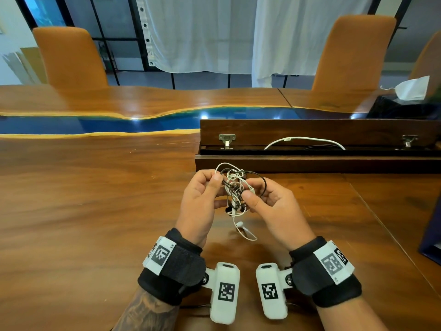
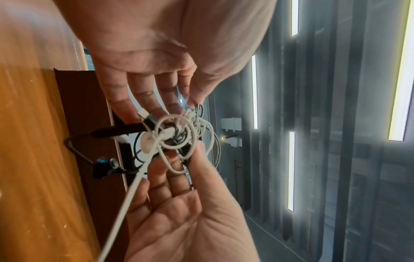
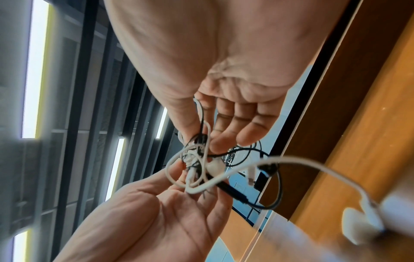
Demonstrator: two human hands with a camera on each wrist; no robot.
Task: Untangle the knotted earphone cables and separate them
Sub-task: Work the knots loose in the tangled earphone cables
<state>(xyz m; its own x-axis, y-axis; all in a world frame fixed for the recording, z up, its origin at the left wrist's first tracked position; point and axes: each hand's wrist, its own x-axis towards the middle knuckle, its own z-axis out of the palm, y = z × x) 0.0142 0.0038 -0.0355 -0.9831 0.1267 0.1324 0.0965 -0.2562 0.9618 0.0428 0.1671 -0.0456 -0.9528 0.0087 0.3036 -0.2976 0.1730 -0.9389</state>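
Wooden cable tray (image 1: 310,161) — white cord (image 1: 303,139) inside, both grips pinching tangled earphones (image 1: 236,185)

White and black earphone cables (image 1: 235,185) knotted together, white earbud (image 1: 239,224) dangling below.

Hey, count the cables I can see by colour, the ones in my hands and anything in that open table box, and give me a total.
White cables: 2, the white earphone cable in the knot and the loose white cable in the open wooden cable box.
Black cables: 1, the black earphone cable in the knot, held between the left hand and right hand.
Total: 3.
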